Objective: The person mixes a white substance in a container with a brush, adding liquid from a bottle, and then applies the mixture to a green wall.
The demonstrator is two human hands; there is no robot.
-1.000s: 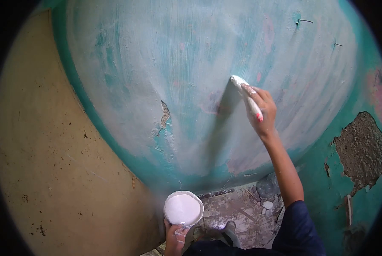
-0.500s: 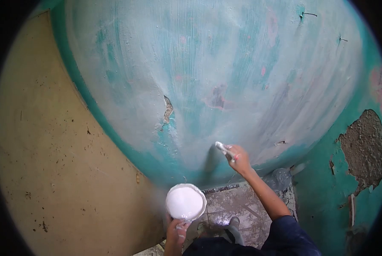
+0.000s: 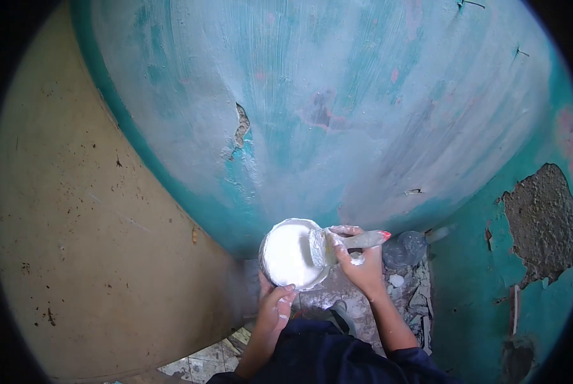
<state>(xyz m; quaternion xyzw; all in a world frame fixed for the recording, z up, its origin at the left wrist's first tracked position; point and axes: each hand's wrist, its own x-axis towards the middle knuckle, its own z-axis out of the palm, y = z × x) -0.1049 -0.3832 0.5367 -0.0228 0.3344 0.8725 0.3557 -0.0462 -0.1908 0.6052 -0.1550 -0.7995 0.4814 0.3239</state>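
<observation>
Left hand (image 3: 275,310): low in the middle of the view, with the forearm rising from the near edge. The fingers are curled up against the near underside of the paint pot, a closed grip carrying it from below.
Right hand (image 3: 363,267): just right of the pot, wrist bent, knuckles turned toward the wall. The fingers are wrapped shut around the brush handle and are smeared with white.
Paint pot (image 3: 291,255): round, filled with white paint. It is held in front of the foot of the wall, with its mouth facing the camera.
Brush (image 3: 344,242): lies nearly level. The white-loaded bristles are at the pot's right rim, and the red handle tip points right.
Teal wall (image 3: 363,115): far side, streaked with thin white coats, with a small chipped hole left of centre.
Beige wall (image 3: 75,224): on the left.
Bare plaster patch (image 3: 542,221): far right.
Floor rubble (image 3: 406,281): just right of the right hand.
</observation>
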